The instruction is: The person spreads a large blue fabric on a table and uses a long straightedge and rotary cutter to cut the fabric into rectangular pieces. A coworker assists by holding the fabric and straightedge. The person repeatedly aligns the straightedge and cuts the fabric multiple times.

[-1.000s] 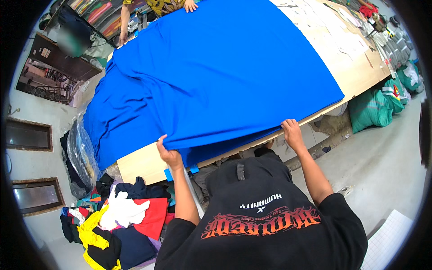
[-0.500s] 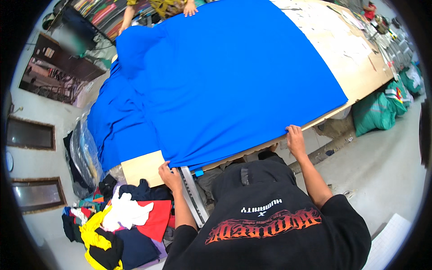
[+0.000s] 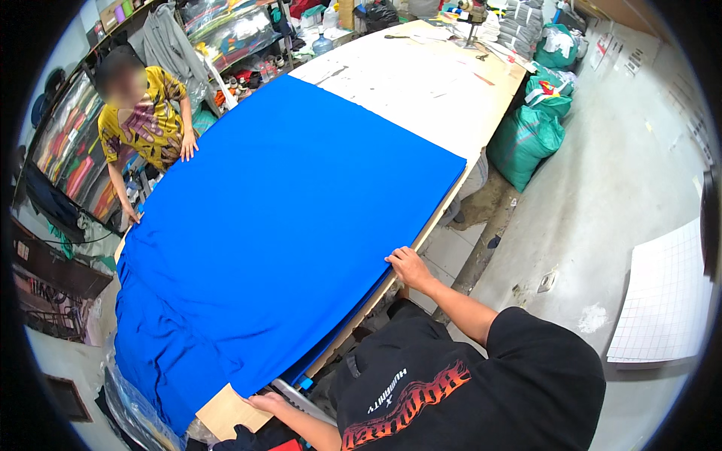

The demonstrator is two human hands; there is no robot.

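Observation:
A wide sheet of bright blue fabric [image 3: 301, 195] covers much of a long pale table [image 3: 481, 113], smooth in the middle and bunched in folds at the near left. My right hand [image 3: 410, 267] is closed on the fabric's near edge, fingers curled over it. Lower left, my left hand [image 3: 263, 402] grips the near corner of the fabric beside a pale tan board [image 3: 229, 413]; its fingertips are partly hidden. Between my hands the edge hangs slightly raised, with a dark gap beneath.
Across the table a person in a yellow patterned shirt [image 3: 154, 120] has both hands at the fabric's far edge. Green sacks [image 3: 526, 143] stand by the right wall. Gridded paper [image 3: 662, 301] hangs there. Scissors [image 3: 481, 57] lie on the table's far part.
The view has swung right and up, bringing the other person and the table's far end into sight. Both my hands stay at the near edge. The fabric's folds at left look flatter.

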